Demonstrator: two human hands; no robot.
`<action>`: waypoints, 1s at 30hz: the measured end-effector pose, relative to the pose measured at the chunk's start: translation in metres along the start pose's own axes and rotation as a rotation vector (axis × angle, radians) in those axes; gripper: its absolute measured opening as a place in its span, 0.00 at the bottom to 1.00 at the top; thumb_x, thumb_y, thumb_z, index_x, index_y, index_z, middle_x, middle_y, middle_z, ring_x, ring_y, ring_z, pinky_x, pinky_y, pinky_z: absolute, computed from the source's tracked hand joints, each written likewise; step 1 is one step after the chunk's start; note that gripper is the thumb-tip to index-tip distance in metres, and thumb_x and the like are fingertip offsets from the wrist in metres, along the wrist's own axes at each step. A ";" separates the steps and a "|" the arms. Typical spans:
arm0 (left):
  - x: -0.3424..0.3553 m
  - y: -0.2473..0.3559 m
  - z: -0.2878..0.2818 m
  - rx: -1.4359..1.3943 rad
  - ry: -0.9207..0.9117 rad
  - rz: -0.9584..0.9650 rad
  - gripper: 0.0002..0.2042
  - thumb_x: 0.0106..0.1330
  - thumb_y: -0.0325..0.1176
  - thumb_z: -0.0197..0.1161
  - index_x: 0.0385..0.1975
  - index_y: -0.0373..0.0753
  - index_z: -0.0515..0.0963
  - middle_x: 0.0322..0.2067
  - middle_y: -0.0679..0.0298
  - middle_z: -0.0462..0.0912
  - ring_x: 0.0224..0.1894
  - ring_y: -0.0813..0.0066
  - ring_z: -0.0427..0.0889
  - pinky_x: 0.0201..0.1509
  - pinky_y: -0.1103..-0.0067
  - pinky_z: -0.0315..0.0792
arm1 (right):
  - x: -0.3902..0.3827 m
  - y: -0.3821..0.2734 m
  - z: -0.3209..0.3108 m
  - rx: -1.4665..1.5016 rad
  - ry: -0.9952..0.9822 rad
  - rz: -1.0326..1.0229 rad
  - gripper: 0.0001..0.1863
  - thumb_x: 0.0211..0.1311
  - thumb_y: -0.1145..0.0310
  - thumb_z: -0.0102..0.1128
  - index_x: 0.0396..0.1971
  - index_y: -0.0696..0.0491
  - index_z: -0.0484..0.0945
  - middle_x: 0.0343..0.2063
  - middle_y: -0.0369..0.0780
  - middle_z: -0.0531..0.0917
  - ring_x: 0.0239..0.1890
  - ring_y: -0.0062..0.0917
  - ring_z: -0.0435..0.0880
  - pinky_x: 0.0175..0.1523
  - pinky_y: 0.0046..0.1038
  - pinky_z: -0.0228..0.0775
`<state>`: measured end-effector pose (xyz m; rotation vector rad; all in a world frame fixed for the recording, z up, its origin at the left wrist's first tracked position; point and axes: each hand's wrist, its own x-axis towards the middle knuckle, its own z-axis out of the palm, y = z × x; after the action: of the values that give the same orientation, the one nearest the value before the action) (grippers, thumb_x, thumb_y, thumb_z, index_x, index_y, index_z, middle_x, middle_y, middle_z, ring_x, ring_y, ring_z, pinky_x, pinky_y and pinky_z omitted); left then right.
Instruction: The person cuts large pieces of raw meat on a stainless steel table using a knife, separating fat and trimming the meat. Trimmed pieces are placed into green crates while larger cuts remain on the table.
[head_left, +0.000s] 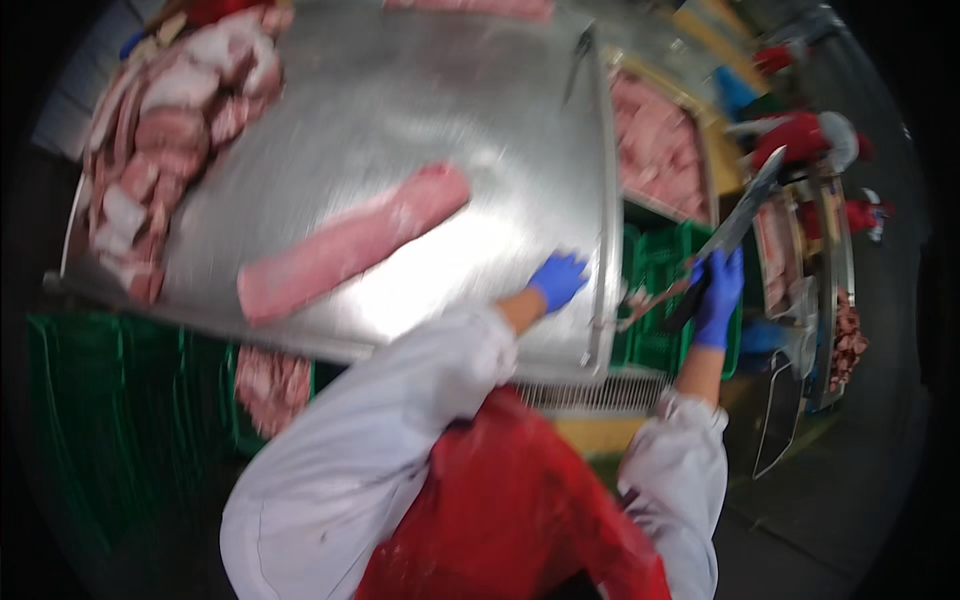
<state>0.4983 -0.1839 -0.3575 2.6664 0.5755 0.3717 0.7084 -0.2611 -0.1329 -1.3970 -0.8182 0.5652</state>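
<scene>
Head view, right hand (720, 300) grips a knife (742, 215), blue-gloved left hand (560, 281) is spread, long pink meat cut (350, 245) lies on steel desk (400, 110).

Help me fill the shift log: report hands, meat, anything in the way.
Left hand open at right side of table. Right hand gripping knife beyond table. Long pink cut on table, neither hand touching. Meat pile left, seemingly clear of hands.
</scene>
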 end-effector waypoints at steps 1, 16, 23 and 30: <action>0.005 -0.006 -0.002 0.086 -0.007 0.045 0.11 0.59 0.27 0.57 0.42 0.40 0.79 0.51 0.54 0.77 0.56 0.55 0.75 0.60 0.64 0.69 | -0.003 0.030 -0.003 0.000 0.003 0.039 0.12 0.70 0.72 0.54 0.50 0.56 0.71 0.25 0.35 0.77 0.21 0.18 0.74 0.27 0.20 0.66; -0.434 -0.114 -0.196 -0.016 0.370 -0.687 0.11 0.48 0.20 0.61 0.32 0.38 0.77 0.34 0.55 0.76 0.42 0.52 0.76 0.48 0.64 0.72 | -0.104 0.208 0.070 -0.018 -0.101 0.479 0.23 0.70 0.75 0.56 0.63 0.58 0.64 0.32 0.39 0.78 0.24 0.20 0.78 0.22 0.22 0.70; -0.620 -0.126 -0.201 0.301 0.072 -1.128 0.11 0.53 0.24 0.63 0.38 0.37 0.78 0.38 0.55 0.79 0.43 0.50 0.78 0.49 0.64 0.73 | -0.114 0.193 0.228 -0.176 -0.494 0.410 0.18 0.70 0.72 0.57 0.57 0.57 0.68 0.28 0.37 0.79 0.23 0.19 0.78 0.24 0.22 0.73; -0.553 -0.239 -0.215 -0.308 0.654 -1.134 0.22 0.60 0.42 0.70 0.49 0.35 0.78 0.41 0.52 0.82 0.45 0.57 0.82 0.51 0.65 0.76 | -0.168 0.156 0.374 -0.053 -0.639 0.534 0.08 0.72 0.69 0.56 0.44 0.52 0.68 0.24 0.38 0.79 0.19 0.20 0.78 0.23 0.24 0.76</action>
<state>-0.1410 -0.1601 -0.3625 1.5122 1.8620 0.8503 0.3317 -0.1383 -0.3217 -1.5039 -0.9579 1.4619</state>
